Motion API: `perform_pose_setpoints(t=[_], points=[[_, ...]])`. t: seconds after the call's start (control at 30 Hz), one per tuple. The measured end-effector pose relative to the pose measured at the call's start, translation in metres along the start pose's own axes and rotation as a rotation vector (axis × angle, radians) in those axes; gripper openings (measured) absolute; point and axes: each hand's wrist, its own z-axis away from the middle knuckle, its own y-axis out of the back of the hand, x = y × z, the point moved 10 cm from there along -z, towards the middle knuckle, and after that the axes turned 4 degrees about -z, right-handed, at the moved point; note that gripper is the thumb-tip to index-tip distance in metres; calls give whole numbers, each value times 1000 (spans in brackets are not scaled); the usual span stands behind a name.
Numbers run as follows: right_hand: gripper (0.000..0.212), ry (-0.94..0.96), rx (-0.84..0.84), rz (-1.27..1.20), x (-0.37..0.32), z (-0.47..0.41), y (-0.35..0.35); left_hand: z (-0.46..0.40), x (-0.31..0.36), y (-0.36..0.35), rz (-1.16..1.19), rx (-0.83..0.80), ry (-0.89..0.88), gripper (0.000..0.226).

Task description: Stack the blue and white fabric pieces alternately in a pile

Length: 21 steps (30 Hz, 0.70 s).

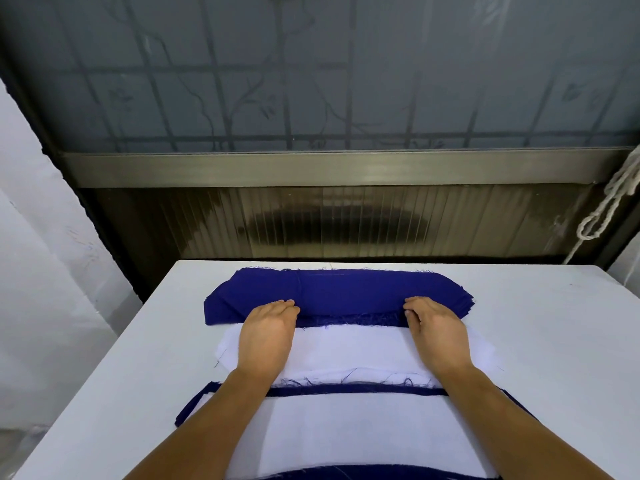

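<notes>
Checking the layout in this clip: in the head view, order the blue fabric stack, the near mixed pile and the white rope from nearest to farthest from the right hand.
1. Blue fabric stack: under the right hand fingertips.
2. Near mixed pile: toward the person, beneath the forearms.
3. White rope: hanging far right, beyond the table.

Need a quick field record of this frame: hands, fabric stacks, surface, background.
left hand: fingers curled at the near edge of the blue fabric stack, pinching it
right hand: same, at the stack's near edge further right
blue fabric stack: far part of the table, frayed near edge
white fabric stack: just nearer than the blue stack, under both hands
alternating pile: nearest the camera, white piece on top, blue edges showing beneath
table: white, flat
background: patterned frosted window, white cord hanging at right
</notes>
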Motion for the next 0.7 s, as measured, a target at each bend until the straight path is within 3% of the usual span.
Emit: perform_pose_setpoints(t=[0.1,0.2,0.43,0.6,0.7], points=[[9,12,35,11,-3,2,5,1,-1,3,6,-5,31,29],[16,33,60,-5,-2,3,8,1,-2,9,24,-4,60,22],[28,74,6,-66,-1,3,2,5,-11,6,102,-30,131,39],[14,176,27,-74,-14,5,7,2,-6,13,78,4,49,35],[16,196,42,-112,-20,7,19,2,-6,28,82,55,19,37]])
